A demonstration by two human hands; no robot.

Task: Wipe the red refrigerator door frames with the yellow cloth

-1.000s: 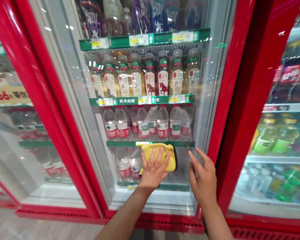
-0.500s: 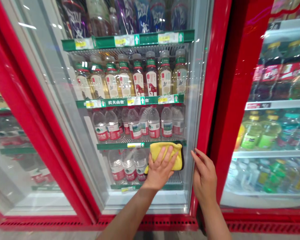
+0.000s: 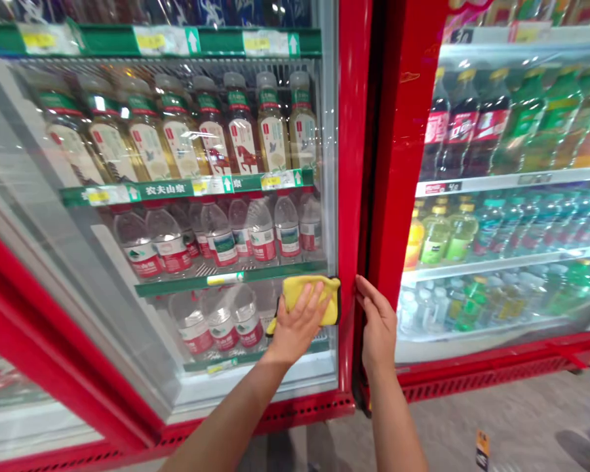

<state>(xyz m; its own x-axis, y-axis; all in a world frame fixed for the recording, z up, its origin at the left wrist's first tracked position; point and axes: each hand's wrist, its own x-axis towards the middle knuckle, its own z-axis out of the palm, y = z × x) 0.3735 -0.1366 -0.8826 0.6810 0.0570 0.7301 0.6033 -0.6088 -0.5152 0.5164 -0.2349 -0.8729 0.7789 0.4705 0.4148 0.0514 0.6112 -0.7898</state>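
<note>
My left hand point(image 3: 297, 321) lies with fingers spread on a folded yellow cloth point(image 3: 330, 305) with a dark edge, pressing it to the glass door point(image 3: 275, 288) of a red drinks fridge. The cloth sits low on the pane, close to the right side of the door frame point(image 3: 350, 196). Beside that frame, my right hand point(image 3: 378, 328) is upright with its fingers stretched out. Its fingertips are at the door's edge, by the dark gap; whether they grip it I cannot tell. Behind the glass stand water bottles point(image 3: 248, 321) with red and white labels.
Higher up, a shelf rail point(image 3: 191, 187) carries price tags under a row of tea bottles point(image 3: 184, 141). A second red fridge point(image 3: 398, 164) full of soft drinks stands to the right. On the grey floor point(image 3: 442, 432) is an orange and black tag point(image 3: 482, 449).
The view has swung right and closer to the door. The cloth under my left hand has shifted right across the glass, nearer the frame. My right hand stays by the door's edge.
</note>
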